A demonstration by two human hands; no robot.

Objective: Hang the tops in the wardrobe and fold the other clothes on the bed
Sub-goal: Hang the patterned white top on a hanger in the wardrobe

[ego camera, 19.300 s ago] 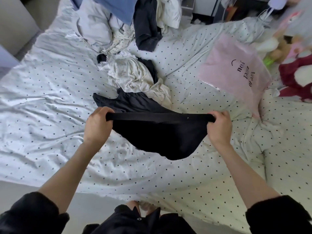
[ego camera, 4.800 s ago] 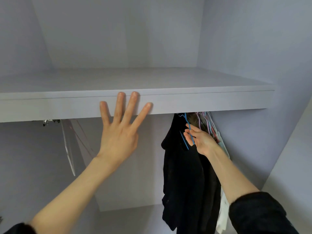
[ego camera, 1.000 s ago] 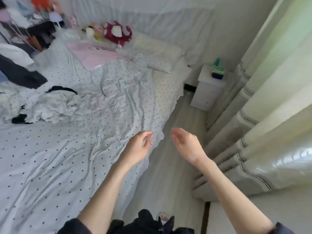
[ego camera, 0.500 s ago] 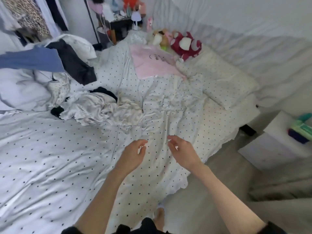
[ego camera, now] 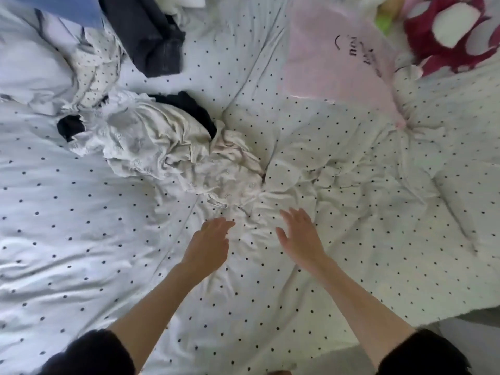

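Cream crumpled garment is lying on the bed at 11 o'clock from both hands, dark clothes heaped beyond. Left hand and right hand are being held empty, fingers relaxed and spread, probably readied for a two-handed pickup.

black garment: mostly under cream garment | plush toy: cut off, blurred

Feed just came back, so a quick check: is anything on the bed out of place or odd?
Nothing damaged. The cream garment lies crumpled in a heap with a black garment poking out beneath it, both unfolded. Both hands hover open just short of the heap.
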